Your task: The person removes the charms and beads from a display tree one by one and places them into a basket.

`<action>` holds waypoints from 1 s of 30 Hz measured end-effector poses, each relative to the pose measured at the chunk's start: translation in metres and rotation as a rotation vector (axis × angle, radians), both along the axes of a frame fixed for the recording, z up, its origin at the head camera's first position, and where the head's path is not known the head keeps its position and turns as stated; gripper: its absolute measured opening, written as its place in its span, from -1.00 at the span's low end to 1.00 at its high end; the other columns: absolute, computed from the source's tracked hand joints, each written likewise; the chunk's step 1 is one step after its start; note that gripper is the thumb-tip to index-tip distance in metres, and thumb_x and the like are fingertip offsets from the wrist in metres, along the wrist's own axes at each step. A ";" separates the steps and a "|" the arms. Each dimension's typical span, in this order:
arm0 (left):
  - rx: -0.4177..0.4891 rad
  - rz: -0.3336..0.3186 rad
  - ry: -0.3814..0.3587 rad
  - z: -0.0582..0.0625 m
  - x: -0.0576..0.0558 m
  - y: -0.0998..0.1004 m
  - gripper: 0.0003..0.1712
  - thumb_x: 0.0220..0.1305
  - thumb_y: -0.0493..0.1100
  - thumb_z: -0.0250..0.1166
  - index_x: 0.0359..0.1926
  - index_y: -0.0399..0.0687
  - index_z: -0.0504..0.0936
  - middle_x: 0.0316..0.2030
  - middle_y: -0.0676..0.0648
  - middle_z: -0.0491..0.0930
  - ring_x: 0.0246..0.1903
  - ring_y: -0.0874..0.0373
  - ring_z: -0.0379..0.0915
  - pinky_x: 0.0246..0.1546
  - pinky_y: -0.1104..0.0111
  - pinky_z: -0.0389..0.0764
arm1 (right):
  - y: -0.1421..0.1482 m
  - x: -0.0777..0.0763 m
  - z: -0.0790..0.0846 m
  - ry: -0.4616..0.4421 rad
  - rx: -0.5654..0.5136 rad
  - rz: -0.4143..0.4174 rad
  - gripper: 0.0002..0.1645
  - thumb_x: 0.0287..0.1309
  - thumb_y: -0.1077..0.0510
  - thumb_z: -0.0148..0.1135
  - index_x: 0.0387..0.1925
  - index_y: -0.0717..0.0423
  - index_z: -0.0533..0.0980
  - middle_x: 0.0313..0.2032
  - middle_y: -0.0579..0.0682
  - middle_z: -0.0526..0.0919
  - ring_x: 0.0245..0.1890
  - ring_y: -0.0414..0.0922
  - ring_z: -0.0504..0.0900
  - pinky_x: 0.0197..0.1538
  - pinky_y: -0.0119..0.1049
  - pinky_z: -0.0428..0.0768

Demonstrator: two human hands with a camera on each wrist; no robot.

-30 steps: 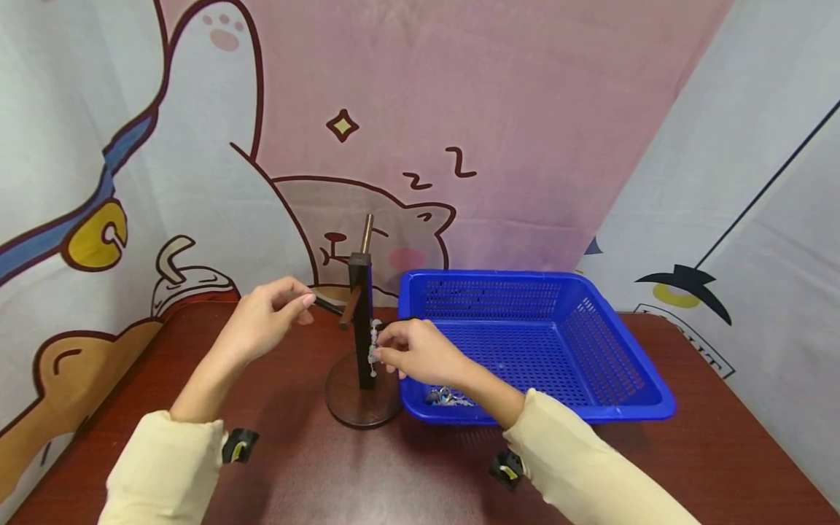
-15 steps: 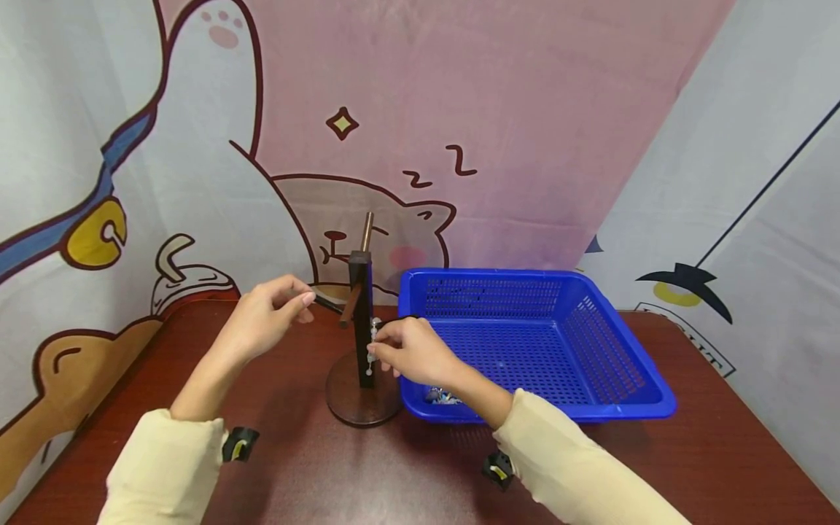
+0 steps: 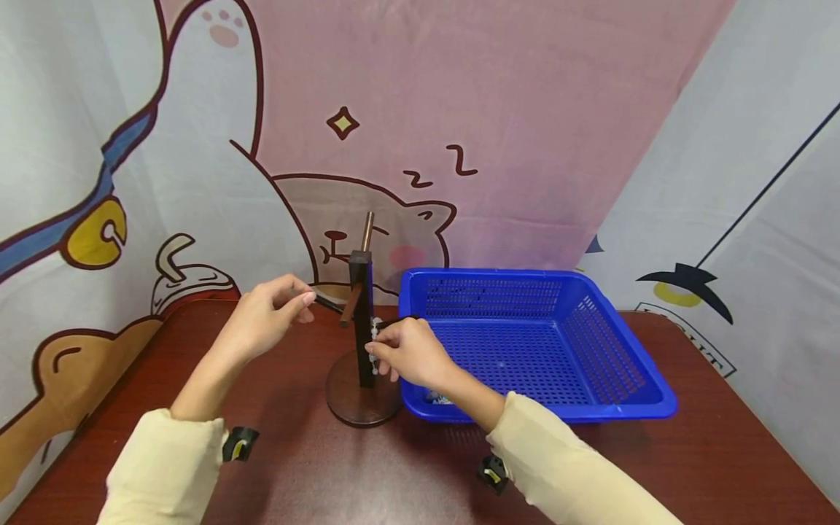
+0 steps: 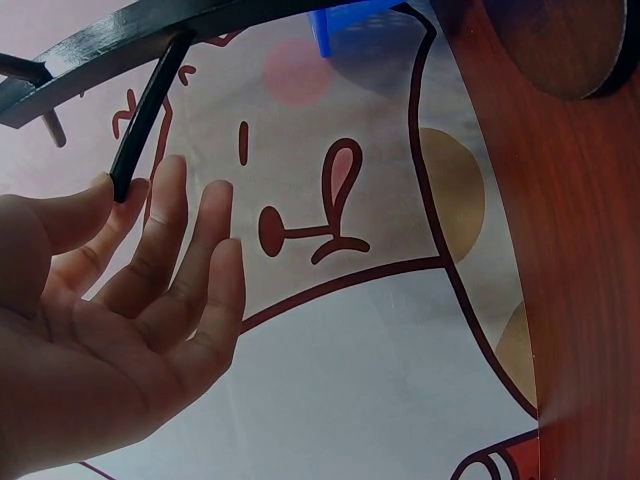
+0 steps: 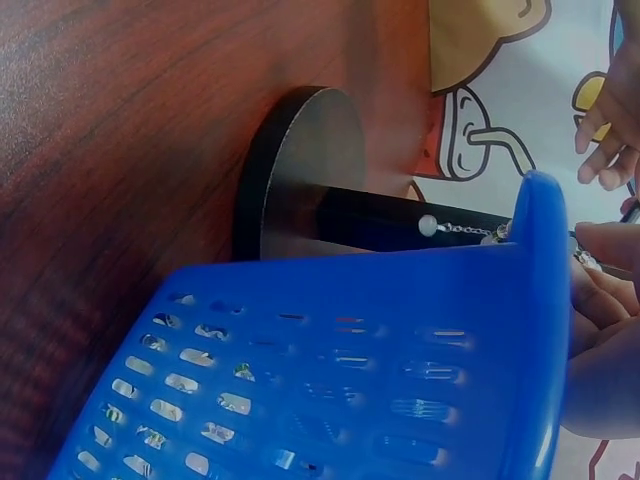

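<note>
A dark wooden stand with a round base and several pegs stands on the table. My left hand pinches the tip of its left peg; in the left wrist view thumb and index finger meet on that peg, the other fingers loosely spread. A beaded bracelet hangs from the right peg, beside the post. With thumb and fingertips my right hand pinches the bracelet partway down. The right wrist view shows its chain end with a pale bead; the basket rim hides part of it.
Right of the stand is a blue plastic basket, its left wall close to the base. Small jewellery pieces lie in its near left corner, partly behind my right forearm. A printed cloth hangs behind the reddish-brown table.
My right hand has shifted slightly left toward the post, still pinching the bracelet, whose lower end has swung a little. The left hand keeps its place on the peg.
</note>
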State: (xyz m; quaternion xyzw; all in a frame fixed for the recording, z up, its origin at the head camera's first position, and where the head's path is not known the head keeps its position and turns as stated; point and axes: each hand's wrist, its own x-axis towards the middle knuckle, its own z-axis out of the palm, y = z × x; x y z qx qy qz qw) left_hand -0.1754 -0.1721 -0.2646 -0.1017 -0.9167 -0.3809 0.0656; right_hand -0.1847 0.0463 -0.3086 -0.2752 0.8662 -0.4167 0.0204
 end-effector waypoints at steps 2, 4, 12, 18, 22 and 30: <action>-0.002 0.001 -0.002 0.000 0.000 0.000 -0.76 0.36 -0.08 0.05 -0.16 -0.13 0.53 -0.44 -0.06 0.62 -0.36 0.09 0.50 -0.34 0.20 0.47 | 0.000 0.000 0.000 0.001 0.006 0.001 -0.78 0.15 0.21 0.19 -0.51 0.26 0.63 -0.76 -0.02 0.55 -0.75 0.00 0.57 -0.64 -0.43 0.47; -0.004 0.002 -0.002 0.000 0.000 0.000 -0.76 0.35 -0.08 0.05 -0.16 -0.13 0.53 -0.44 -0.06 0.62 -0.36 0.10 0.50 -0.34 0.21 0.47 | 0.000 0.000 0.000 0.001 0.005 0.003 -0.79 0.15 0.22 0.19 -0.51 0.26 0.63 -0.76 -0.02 0.56 -0.76 -0.01 0.57 -0.64 -0.43 0.47; -0.008 0.006 0.003 0.000 0.000 0.000 -0.78 0.35 -0.09 0.07 -0.18 -0.13 0.53 -0.46 -0.03 0.62 -0.37 0.10 0.50 -0.33 0.20 0.46 | 0.001 0.001 0.000 -0.006 -0.027 0.013 -0.81 0.14 0.27 0.18 -0.51 0.29 0.60 -0.74 0.01 0.56 -0.75 0.01 0.57 -0.64 -0.40 0.49; -0.014 0.012 0.002 -0.001 0.000 0.000 -0.80 0.35 -0.10 0.07 -0.19 -0.12 0.53 -0.47 -0.03 0.61 -0.38 0.12 0.49 -0.33 0.22 0.46 | 0.002 0.003 0.001 -0.016 -0.076 0.018 -0.85 0.15 0.30 0.16 -0.44 0.34 0.57 -0.72 0.03 0.58 -0.75 -0.01 0.56 -0.65 -0.37 0.49; -0.007 0.010 0.006 -0.001 0.001 0.000 -0.78 0.35 -0.09 0.07 -0.19 -0.13 0.53 -0.48 -0.01 0.61 -0.39 0.13 0.49 -0.35 0.23 0.45 | 0.004 0.004 0.006 -0.012 -0.093 0.020 -0.84 0.16 0.29 0.15 -0.41 0.35 0.57 -0.71 0.02 0.59 -0.75 -0.10 0.56 -0.65 -0.36 0.50; -0.010 0.011 0.003 -0.001 0.000 0.000 -0.78 0.35 -0.08 0.06 -0.18 -0.11 0.53 -0.49 0.03 0.61 -0.39 0.14 0.49 -0.36 0.24 0.45 | 0.012 0.003 0.018 -0.033 -0.125 0.021 -0.85 0.16 0.28 0.14 -0.45 0.28 0.57 -0.68 0.03 0.60 -0.71 -0.10 0.59 -0.58 -0.32 0.53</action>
